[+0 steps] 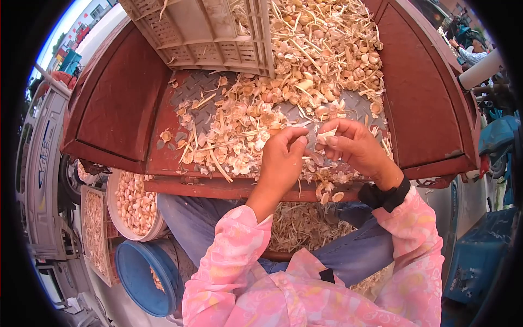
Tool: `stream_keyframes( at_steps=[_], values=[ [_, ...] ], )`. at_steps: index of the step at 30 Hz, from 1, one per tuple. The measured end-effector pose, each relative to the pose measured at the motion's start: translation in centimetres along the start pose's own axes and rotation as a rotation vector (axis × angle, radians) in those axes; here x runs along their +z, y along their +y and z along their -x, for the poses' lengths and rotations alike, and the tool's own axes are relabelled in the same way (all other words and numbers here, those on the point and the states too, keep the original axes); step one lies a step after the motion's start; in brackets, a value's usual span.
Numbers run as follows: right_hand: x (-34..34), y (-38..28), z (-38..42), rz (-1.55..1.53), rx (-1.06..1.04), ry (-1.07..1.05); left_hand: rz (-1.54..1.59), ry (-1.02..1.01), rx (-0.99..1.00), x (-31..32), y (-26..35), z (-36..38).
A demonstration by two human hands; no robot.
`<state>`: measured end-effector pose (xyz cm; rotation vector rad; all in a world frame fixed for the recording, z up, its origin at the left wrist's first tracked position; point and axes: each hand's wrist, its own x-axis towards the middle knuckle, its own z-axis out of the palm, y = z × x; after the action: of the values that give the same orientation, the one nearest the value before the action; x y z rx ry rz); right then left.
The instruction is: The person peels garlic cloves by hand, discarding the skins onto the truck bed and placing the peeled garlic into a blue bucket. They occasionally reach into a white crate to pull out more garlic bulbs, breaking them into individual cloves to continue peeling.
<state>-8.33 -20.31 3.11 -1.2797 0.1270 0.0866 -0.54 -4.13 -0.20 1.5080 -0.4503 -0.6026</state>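
Both hands are held close together over a loose heap of garlic (305,60) on the red cart bed. My right hand (362,147) pinches a pale papery piece of garlic (327,135) between thumb and fingers. Just to its left, my left hand (283,161) is closed, thumb against the curled forefinger; I cannot make out what is in it. Broken skins, dry stalks and cloves lie below and around the fingers, among them a patch of garlic skins (239,161).
A tilted plastic crate (212,35) stands on the bed at the back left. Red side panels (427,92) flank the heap. On the left below are a white bucket of garlic cloves (133,204), a blue bucket (136,278) and a filled crate (95,229). Stalks lie between my legs.
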Motion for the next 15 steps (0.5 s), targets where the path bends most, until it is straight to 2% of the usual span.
stream_keyframes(
  at_steps=[3,4,5,6,7,8,9,12,15],
  values=[
    [2.3,-1.9,2.7,-0.124,-0.155,-0.119,-0.599,-0.067,0.314,0.8,0.5,-0.1],
    [3.4,-3.0,4.1,-0.107,-0.248,-0.27,-0.802,-0.078,0.412,1.0,0.4,0.0],
    [5.0,-3.8,4.9,-0.109,-0.489,-0.444,-0.83,-0.135,0.365,1.4,-0.4,0.1],
    [6.2,-5.4,5.6,-0.115,-0.582,-0.608,-0.883,-0.149,0.383,1.5,-0.5,0.3],
    [7.1,-6.7,6.4,-0.09,-0.58,-0.686,-0.937,-0.169,0.396,1.6,-0.5,0.6],
    [7.5,-7.7,7.0,-0.069,-0.619,-0.695,-0.992,-0.194,0.41,1.7,-0.4,0.8],
    [7.8,-8.6,7.7,-0.049,-0.657,-0.703,-1.022,-0.274,0.333,1.3,0.4,0.9],
    [8.3,-9.6,8.8,-0.016,-0.83,-0.569,-1.096,-0.329,0.175,1.3,3.2,0.7],
    [7.7,-9.9,9.9,0.071,-0.856,-0.512,-0.953,-0.186,0.431,2.6,2.3,-1.8]
  ],
)
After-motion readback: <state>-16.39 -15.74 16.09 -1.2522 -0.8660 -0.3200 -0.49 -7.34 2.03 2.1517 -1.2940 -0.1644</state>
